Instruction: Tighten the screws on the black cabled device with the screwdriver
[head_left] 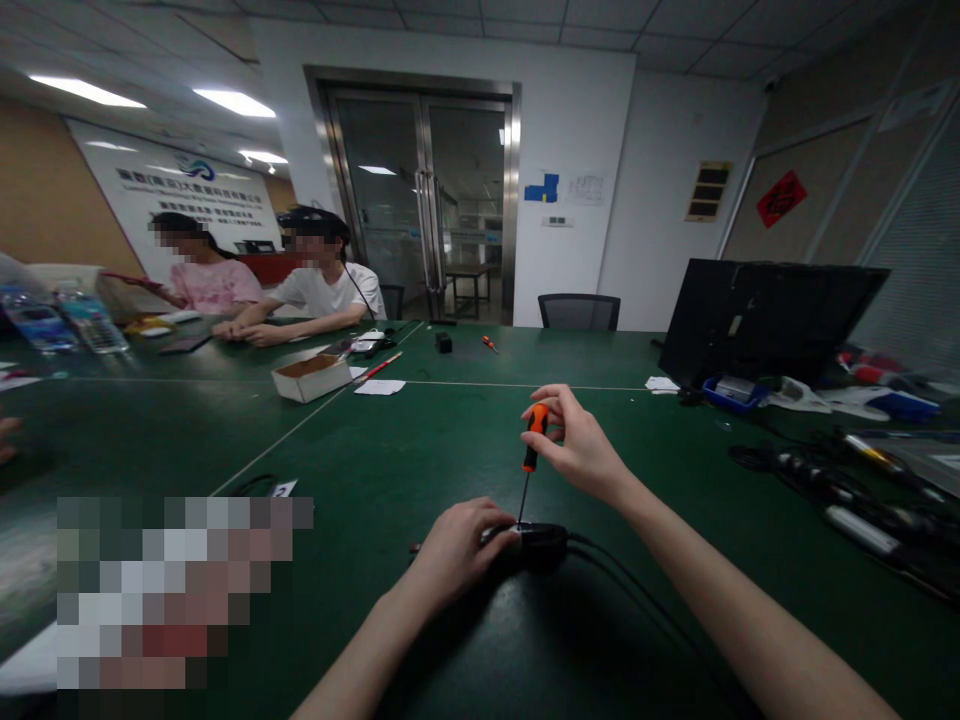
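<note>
My right hand [574, 440] holds an orange and black screwdriver [535, 430] by its handle, fingers closed around the upper part. The shaft points down almost upright, and its tip meets the top of a black corded device [546, 545]. My left hand [466, 540] is wrapped over the left part of this device and holds it on the table. Its exact kind cannot be made out, since my fingers cover much of it. A black cable [622, 572] leaves its right end and curves toward me.
The green table [360, 450] carries an open white box [311, 378], a small black block [444, 343] and another screwdriver [490, 344]. A monitor [765, 320] stands at right, with cables and tools [847, 500] before it. Two people sit at the far left.
</note>
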